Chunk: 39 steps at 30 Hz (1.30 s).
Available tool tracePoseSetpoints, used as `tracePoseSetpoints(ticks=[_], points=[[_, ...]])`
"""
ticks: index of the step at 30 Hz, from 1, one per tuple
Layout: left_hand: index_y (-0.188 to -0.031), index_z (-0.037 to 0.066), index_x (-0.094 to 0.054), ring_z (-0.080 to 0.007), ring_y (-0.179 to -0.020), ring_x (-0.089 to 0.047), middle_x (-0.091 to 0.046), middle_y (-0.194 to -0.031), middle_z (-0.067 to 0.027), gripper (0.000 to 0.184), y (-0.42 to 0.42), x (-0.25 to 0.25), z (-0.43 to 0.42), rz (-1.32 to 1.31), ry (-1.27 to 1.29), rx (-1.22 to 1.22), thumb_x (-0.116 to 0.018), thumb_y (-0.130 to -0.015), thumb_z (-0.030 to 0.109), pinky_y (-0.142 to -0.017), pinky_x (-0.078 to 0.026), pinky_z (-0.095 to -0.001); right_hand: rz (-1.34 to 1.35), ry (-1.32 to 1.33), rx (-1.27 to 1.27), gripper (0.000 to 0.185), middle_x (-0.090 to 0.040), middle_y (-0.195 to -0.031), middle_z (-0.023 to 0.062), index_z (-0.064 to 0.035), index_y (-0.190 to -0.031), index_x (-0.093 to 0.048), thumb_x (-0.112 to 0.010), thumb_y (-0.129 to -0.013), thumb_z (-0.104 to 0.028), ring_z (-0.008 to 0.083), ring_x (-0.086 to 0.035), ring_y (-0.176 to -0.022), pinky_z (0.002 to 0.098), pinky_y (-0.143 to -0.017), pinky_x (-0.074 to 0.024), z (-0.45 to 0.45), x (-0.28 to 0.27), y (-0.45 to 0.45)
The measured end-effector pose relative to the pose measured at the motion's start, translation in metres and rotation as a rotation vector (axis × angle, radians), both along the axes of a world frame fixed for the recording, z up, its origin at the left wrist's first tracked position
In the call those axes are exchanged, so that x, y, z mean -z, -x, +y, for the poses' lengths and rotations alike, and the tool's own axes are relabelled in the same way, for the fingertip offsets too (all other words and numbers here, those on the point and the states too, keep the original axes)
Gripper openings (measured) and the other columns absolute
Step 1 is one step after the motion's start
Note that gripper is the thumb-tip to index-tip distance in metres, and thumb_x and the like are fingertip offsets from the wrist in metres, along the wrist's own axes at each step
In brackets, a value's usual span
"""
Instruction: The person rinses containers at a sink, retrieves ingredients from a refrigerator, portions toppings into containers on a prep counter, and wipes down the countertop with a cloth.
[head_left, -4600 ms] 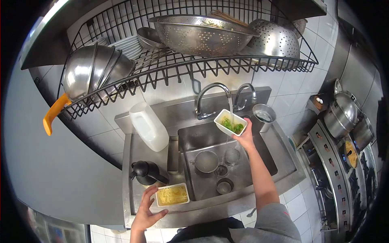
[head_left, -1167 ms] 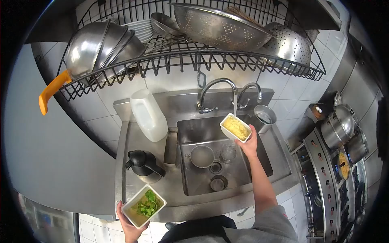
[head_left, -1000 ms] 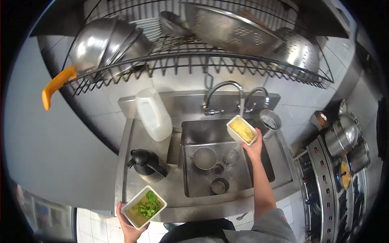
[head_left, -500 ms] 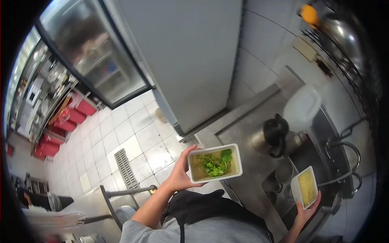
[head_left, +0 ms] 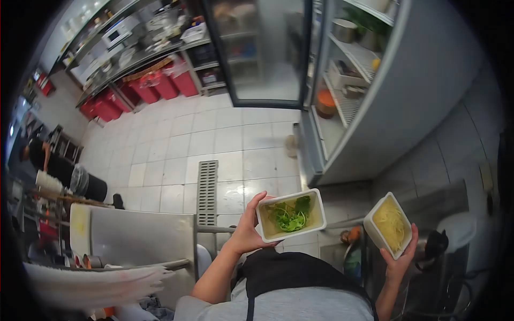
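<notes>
My left hand [head_left: 249,227] grips a white rectangular tub [head_left: 267,231] by its left side and underside. Green leafy herbs [head_left: 292,215] lie inside that tub. On the right, my right hand [head_left: 399,260] is closed around the lower edge of a second white tub [head_left: 373,227]. Pale yellow, finely shredded food [head_left: 391,226] fills it; I cannot make out its exact kind. Both tubs are held in the air in front of my black apron [head_left: 308,273], tilted so that their contents face me.
Ahead stands a fridge with its glass door [head_left: 267,59] swung out and stocked shelves [head_left: 353,59] showing. A floor drain grate [head_left: 208,192] lies in the tiles. Metal counter [head_left: 144,235] at left, kettle [head_left: 435,245] at right. A person [head_left: 43,155] stands far left; red bins [head_left: 142,91] line the back.
My view has turned left, bringing the fridge's inside into sight and moving the sink area towards the lower right. Both hands still hold their tubs; the right one has come nearer the left.
</notes>
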State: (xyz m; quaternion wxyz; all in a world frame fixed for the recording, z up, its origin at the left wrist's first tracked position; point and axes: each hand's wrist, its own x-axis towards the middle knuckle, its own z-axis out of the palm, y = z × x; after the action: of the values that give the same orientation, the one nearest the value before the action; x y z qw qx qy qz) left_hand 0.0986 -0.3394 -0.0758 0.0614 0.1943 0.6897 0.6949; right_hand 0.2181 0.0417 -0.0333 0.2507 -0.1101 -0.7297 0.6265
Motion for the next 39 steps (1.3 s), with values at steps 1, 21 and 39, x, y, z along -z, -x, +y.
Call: tracePoseSetpoints(ticks=[1,21,39], points=[[-0.148,0.011,-0.020,-0.0259,-0.129,-0.043,-0.045,-0.136,-0.0123,0.118,0.002,0.000,-0.018,-0.036,-0.017,-0.053,-0.089,-0.052,0.005,-0.110,-0.034,-0.0387,0.002,0.031,-0.048,0.107,-0.043,-0.136,0.0104,-0.0053,-0.147,-0.026,-0.086,-0.059,-0.011,0.0239,-0.045,-0.126,0.0365,-0.106,-0.0379,-0.017,0.002,0.021],[-0.149,0.008,-0.009,-0.0252,-0.115,-0.053,-0.046,-0.128,-0.0135,0.117,0.120,0.002,-0.202,0.086,0.004,-1.070,-0.085,-0.060,0.005,-0.099,-0.044,-0.0351,0.033,-0.264,-0.717,0.096,-0.049,-0.126,0.0123,-0.0053,-0.136,-0.039,-0.087,-0.054,-0.011,0.0254,-0.050,-0.119,0.0344,-0.102,-0.0402,-0.232,0.052,0.429],[-0.150,0.009,-0.014,-0.0264,-0.119,-0.050,-0.043,-0.133,-0.0146,0.112,0.238,0.019,-0.410,0.083,0.062,-1.589,-0.083,-0.062,0.003,-0.102,-0.040,-0.0366,0.107,-0.142,-0.911,0.097,-0.050,-0.123,0.0121,-0.0040,-0.139,-0.032,-0.086,-0.059,-0.008,0.0237,-0.053,-0.116,0.0358,-0.099,-0.0451,-0.526,0.075,0.699]])
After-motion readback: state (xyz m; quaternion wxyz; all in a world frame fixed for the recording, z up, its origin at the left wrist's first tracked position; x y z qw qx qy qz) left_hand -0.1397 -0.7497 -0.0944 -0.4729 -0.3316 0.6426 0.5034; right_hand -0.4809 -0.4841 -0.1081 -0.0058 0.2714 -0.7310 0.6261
